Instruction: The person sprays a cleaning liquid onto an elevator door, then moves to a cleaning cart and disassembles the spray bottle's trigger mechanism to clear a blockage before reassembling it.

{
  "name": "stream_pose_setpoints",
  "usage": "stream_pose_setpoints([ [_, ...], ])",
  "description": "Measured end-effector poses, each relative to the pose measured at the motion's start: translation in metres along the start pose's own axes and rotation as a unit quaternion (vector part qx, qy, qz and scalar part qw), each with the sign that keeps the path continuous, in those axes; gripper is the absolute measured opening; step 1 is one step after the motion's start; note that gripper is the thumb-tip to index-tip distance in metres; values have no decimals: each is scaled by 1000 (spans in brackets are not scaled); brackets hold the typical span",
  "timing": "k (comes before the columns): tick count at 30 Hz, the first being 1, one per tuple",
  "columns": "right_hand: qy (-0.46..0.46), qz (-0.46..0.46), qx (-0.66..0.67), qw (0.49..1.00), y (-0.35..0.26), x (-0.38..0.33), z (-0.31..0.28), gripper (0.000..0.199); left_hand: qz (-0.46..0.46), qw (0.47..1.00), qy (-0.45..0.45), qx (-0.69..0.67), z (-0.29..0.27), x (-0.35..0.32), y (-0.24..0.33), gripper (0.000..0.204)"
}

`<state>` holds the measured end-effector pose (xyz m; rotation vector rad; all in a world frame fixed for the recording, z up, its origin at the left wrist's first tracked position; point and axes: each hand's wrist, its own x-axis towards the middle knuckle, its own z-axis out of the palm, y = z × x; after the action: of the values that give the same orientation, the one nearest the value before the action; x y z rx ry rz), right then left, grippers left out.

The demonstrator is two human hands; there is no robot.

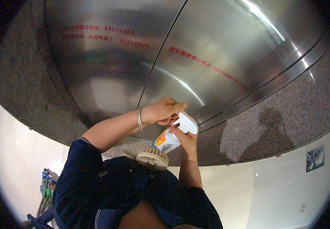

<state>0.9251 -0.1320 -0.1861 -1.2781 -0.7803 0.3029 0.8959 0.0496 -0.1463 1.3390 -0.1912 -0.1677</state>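
My right hand is wrapped round the neck of a white spray bottle with an orange and grey label. The bottle tilts, its white spray head up and to the right. At the front end of that head, my left hand is closed, thumb and fingers pinched at the nozzle. The hand itself partly hides the nozzle. A silver bangle circles my left wrist. Just below the bottle, a beige round fan sits against my dark shirt.
Steel double doors with red lettering stand in front of me, split by a dark seam. Speckled stone borders them. Pale tiles lie behind. A cart-like thing with green items is at lower left; a small picture is at right.
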Motion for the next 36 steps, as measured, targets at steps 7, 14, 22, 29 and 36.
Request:
stream_pose_setpoints([
  [7, 43, -104, -215, 970, 1, 3, 1, 38, -46, 992, -119, -24, -28, 7, -5, 46],
  [14, 149, -128, -125, 973, 18, 31, 48, 59, 247, 942, 61, 219, 4, -31, -40, 115],
  [22, 36, 31, -44, 998, 20, 25, 75, 80, 231, 968, 70, 71, -30, -34, -69, 110],
  [29, -141, 68, -185, 970, -27, 20, 30, 49, 164, 979, 63, -103, -56, -77, -68, 70],
  [36, -57, -84, -78, 992, -18, 37, 32, 37, 216, 947, -129, -201, -46, -53, -67, 66],
])
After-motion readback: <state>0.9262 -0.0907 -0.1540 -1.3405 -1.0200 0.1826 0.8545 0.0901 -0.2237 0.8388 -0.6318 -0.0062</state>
